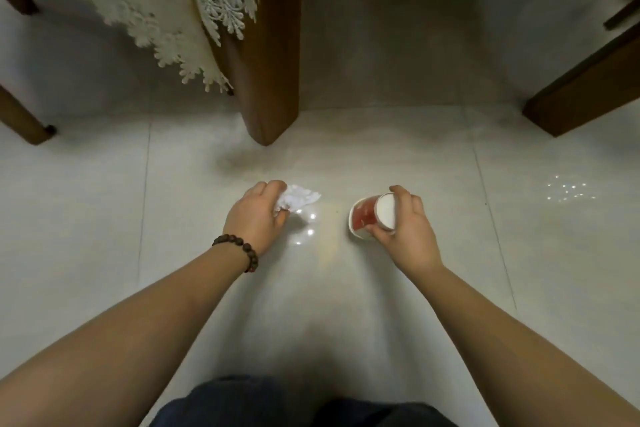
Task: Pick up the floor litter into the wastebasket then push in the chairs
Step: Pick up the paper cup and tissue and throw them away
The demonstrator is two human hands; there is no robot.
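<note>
A crumpled white tissue point(300, 198) lies on the glossy tiled floor, and my left hand point(256, 215) grips its near end with curled fingers. A beaded bracelet circles that wrist. To the right, a red and white paper cup point(367, 217) lies on its side, white base toward me. My right hand point(408, 222) holds it by the base end, thumb below and fingers over the top. No wastebasket is in view.
A thick wooden table leg point(270, 80) stands straight ahead under a lace-edged tablecloth point(221, 0). Wooden chair legs stand at the left point(20, 118) and at the right point(581, 94). My dark trousers point(294, 406) fill the bottom edge.
</note>
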